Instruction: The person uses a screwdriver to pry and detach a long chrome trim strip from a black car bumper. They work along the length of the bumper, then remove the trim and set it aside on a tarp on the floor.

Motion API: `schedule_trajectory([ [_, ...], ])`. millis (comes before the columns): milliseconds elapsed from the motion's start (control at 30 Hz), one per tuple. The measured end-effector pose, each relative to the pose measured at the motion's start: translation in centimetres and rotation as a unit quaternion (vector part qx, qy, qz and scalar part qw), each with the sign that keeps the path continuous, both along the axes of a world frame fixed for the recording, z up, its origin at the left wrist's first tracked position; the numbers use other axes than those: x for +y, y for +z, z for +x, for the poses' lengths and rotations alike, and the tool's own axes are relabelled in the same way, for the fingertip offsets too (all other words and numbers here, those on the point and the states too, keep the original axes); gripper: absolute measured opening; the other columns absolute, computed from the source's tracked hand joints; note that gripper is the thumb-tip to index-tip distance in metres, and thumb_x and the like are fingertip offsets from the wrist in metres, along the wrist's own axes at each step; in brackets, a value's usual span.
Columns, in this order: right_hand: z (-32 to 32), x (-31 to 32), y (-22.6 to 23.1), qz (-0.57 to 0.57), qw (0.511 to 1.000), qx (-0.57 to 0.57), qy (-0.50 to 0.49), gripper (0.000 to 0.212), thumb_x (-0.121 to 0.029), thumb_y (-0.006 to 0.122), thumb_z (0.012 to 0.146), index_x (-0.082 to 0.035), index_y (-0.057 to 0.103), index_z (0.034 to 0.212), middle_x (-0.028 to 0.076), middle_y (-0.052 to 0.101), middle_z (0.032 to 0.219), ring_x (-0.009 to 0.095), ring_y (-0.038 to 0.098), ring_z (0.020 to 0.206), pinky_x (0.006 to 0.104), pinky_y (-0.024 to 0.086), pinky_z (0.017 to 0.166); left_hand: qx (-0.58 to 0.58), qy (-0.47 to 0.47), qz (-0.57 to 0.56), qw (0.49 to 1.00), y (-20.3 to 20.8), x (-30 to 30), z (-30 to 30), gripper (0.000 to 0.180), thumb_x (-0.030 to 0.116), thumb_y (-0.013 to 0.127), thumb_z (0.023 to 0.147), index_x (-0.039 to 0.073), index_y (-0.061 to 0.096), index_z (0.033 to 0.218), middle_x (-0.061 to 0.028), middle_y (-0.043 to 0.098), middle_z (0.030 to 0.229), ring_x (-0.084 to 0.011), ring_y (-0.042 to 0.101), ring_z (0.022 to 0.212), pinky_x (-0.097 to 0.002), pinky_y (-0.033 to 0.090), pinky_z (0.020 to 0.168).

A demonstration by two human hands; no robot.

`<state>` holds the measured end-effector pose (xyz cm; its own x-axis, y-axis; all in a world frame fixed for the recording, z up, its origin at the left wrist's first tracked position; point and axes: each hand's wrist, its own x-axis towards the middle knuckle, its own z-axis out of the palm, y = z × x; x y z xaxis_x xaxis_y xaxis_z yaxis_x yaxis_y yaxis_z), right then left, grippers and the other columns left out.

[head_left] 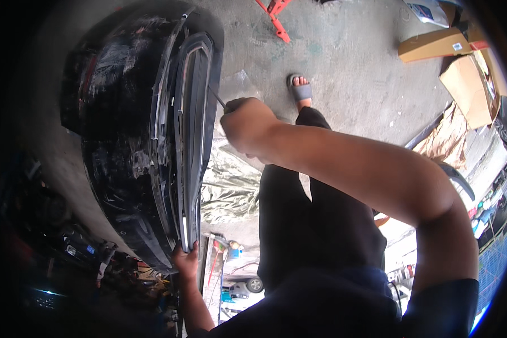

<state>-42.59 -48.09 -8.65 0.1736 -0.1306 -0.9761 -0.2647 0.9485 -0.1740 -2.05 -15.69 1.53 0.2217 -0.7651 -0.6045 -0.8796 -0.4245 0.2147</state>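
A large black car bumper [118, 146], scuffed and marked with pale scratches, stands at my left. Along its side facing me runs a long grille-like trim strip [192, 112] with a bright metallic edge. My right hand [247, 127] is closed around the dark handle of a screwdriver [216, 96]. Its thin shaft points up and left, and the tip reaches the border of the trim. At the bumper's lower end, my left hand [186, 262] grips the edge, thumb raised; its other fingers are partly hidden.
Crumpled silvery sheeting [231, 183] lies on the concrete floor beside the bumper. Cardboard boxes [434, 46] and brown wrapping paper [448, 135] are at the far right. A red metal stand [277, 22] is at the top. My sandalled foot [301, 90] is beyond my right hand.
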Motion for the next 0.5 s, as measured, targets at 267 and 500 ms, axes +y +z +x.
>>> schedule_trajectory([
  [267,-5.9,4.1,-6.4,0.026,0.982,-0.131,-0.133,0.046,-0.023,0.069,0.101,-0.017,0.064,0.147,0.007,0.061,0.074,0.014,0.048,0.047,0.0291,0.035,0.041,-0.025,0.020,0.044,0.999,-0.2,0.4,-0.3,0.026,0.012,0.091,0.081,-0.003,0.072,0.093,-0.0179,0.074,0.079,-0.0297,0.073,0.071,-0.0402,0.056,0.070],
  [500,-4.3,14.9,-17.9,-0.016,0.906,-0.288,-0.309,0.050,-0.031,0.073,0.102,-0.014,0.063,0.147,0.001,0.058,0.074,0.007,0.041,0.047,0.0239,0.029,0.042,0.004,0.138,0.078,0.987,1.8,0.2,-3.7,0.023,0.004,0.088,0.083,-0.003,0.075,0.100,-0.0078,0.077,0.092,-0.0134,0.070,0.084,-0.0354,0.056,0.078],
])
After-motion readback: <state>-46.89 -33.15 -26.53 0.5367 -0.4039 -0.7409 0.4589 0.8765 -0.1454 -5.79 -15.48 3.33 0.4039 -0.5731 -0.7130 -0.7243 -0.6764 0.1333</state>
